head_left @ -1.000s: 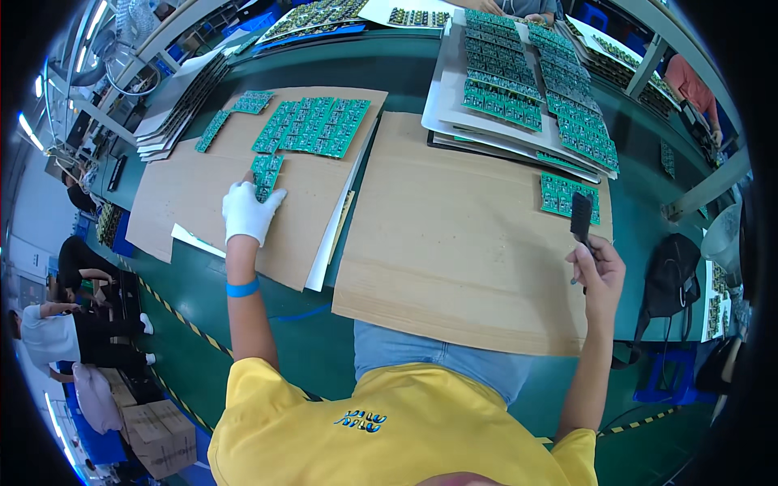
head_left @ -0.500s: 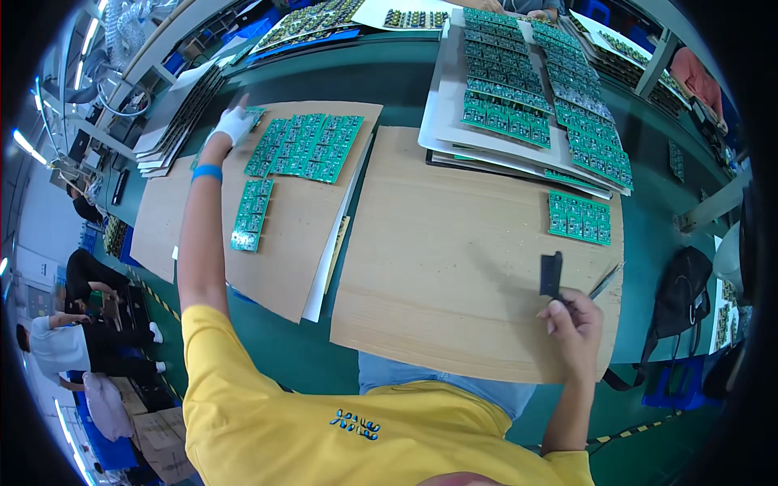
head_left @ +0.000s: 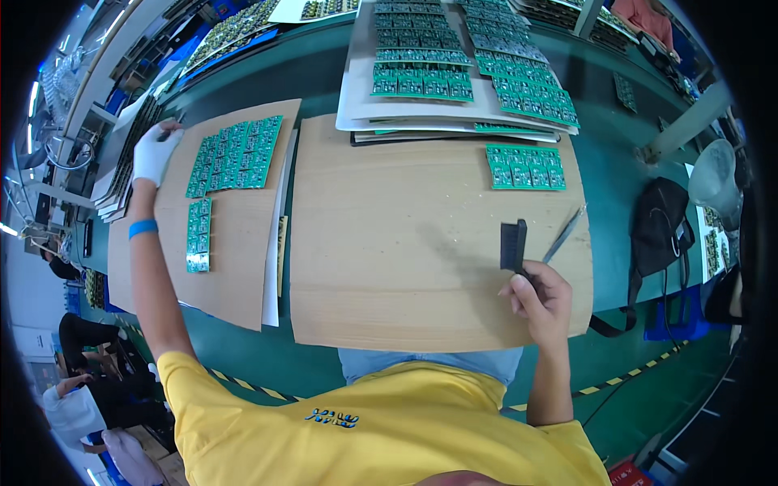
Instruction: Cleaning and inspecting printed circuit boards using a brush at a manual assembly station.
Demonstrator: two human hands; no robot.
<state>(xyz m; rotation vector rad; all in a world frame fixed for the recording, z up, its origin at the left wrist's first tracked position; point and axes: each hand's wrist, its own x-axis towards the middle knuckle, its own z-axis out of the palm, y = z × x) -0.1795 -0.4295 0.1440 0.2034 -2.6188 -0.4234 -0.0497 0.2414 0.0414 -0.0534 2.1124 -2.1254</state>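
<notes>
My right hand (head_left: 541, 300) is closed round the handle of a small black brush (head_left: 513, 245), held upright above the right cardboard sheet (head_left: 389, 243). Beside that hand lies a pair of metal tweezers (head_left: 565, 235). A single green circuit board panel (head_left: 525, 168) rests farther up on the same sheet. My left hand (head_left: 158, 152), in a white glove with bare fingertips, is at the far left edge of the left cardboard sheet (head_left: 235, 235). Its fingers are bent but apart, with nothing visible in them. To its right are several green panels (head_left: 235, 155) side by side, and a narrow one (head_left: 198, 235) lies nearer me.
Behind the right sheet, stacked white boards (head_left: 454, 113) carry rows of green panels. Stacked sheets (head_left: 121, 166) stand left of my left hand. A black bag (head_left: 660, 215) lies on the right. A metal post (head_left: 689, 125) rises from the green table. Other people are in the background.
My view has shifted right. My left hand has moved away from the panel group, and the panel beside it no longer shows under it. The right hand still holds the brush.
</notes>
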